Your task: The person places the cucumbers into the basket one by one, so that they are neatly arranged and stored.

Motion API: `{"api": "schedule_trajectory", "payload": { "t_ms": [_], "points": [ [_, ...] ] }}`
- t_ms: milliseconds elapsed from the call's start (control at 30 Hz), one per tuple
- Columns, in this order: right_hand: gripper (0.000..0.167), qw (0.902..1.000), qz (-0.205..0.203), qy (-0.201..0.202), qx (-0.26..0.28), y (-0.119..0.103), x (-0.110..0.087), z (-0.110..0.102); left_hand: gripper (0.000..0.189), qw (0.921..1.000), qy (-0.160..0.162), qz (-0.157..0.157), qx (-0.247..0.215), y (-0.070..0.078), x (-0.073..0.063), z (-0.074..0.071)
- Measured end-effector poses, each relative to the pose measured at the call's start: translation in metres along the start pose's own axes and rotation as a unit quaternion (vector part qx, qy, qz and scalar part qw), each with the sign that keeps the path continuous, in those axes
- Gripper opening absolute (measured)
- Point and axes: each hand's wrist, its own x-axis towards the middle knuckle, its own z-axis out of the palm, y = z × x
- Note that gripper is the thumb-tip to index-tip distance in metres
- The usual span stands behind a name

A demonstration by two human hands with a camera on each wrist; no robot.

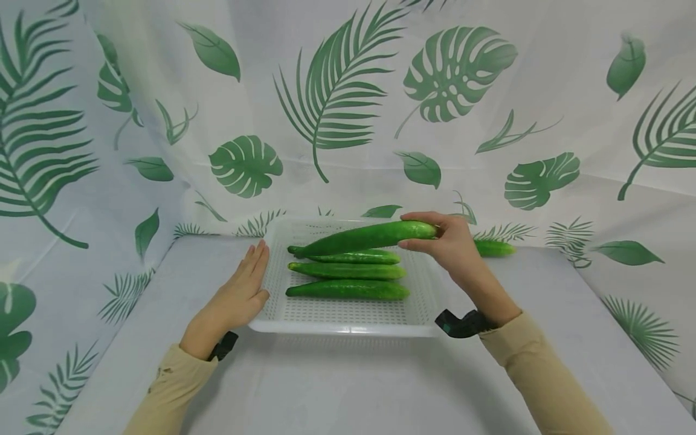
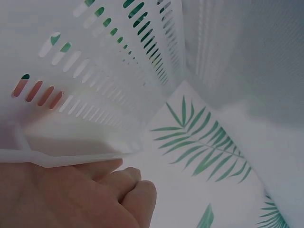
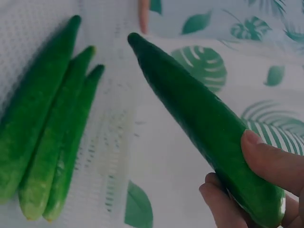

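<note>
In the head view my right hand (image 1: 448,244) grips a long green cucumber (image 1: 364,237) by its thicker end, thumb on one side and fingers on the other. The right wrist view shows this cucumber (image 3: 199,114) raised, its narrow tip pointing away from the hand (image 3: 270,175). Three more cucumbers, the nearest one (image 1: 348,289) among them, lie side by side in a white perforated plastic basket (image 1: 348,329). My left hand (image 1: 239,293) rests with straight fingers along the basket's left side. In the left wrist view that hand (image 2: 80,197) lies against the rim.
Another cucumber (image 1: 495,248) lies on the table to the right of the basket, partly hidden by the right hand. The white table (image 1: 353,386) backs onto a leaf-patterned cloth (image 1: 348,181), which also hangs at both sides.
</note>
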Motion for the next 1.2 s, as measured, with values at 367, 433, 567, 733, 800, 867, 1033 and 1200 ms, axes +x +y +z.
{"api": "schedule_trajectory", "payload": {
  "t_ms": [367, 433, 567, 733, 800, 867, 1033, 1200],
  "points": [
    [0.046, 0.9958, 0.036, -0.082, -0.018, 0.004, 0.003, 0.036, 0.078, 1.0000, -0.006, 0.001, -0.002, -0.001, 0.000, 0.001],
    [0.045, 0.9947, 0.048, -0.089, -0.016, 0.005, 0.001, 0.040, 0.078, 1.0000, -0.007, 0.000, -0.001, 0.000, 0.000, 0.001],
    [0.046, 0.9929, 0.062, -0.100, -0.019, 0.010, -0.003, 0.045, 0.078, 1.0000, -0.008, -0.001, 0.000, 0.000, 0.000, 0.000],
    [0.046, 0.9912, 0.071, -0.104, -0.041, 0.017, -0.009, 0.047, 0.078, 1.0000, -0.008, -0.004, 0.003, 0.001, 0.000, 0.000],
    [0.045, 0.9902, 0.076, -0.107, -0.048, 0.022, -0.012, 0.047, 0.078, 0.9999, -0.009, -0.005, 0.003, 0.001, 0.000, -0.001],
    [0.046, 0.9893, 0.085, -0.109, -0.048, 0.027, -0.015, 0.046, 0.078, 0.9999, -0.009, -0.005, 0.002, 0.001, 0.000, -0.001],
    [0.048, 0.9880, 0.104, -0.110, -0.030, 0.040, -0.022, 0.047, 0.078, 1.0000, -0.009, -0.004, -0.003, 0.002, 0.000, -0.002],
    [0.047, 0.9894, 0.090, -0.111, -0.023, 0.050, -0.026, 0.050, 0.077, 1.0000, -0.008, -0.001, 0.000, 0.002, 0.000, -0.002]
  ]
}}
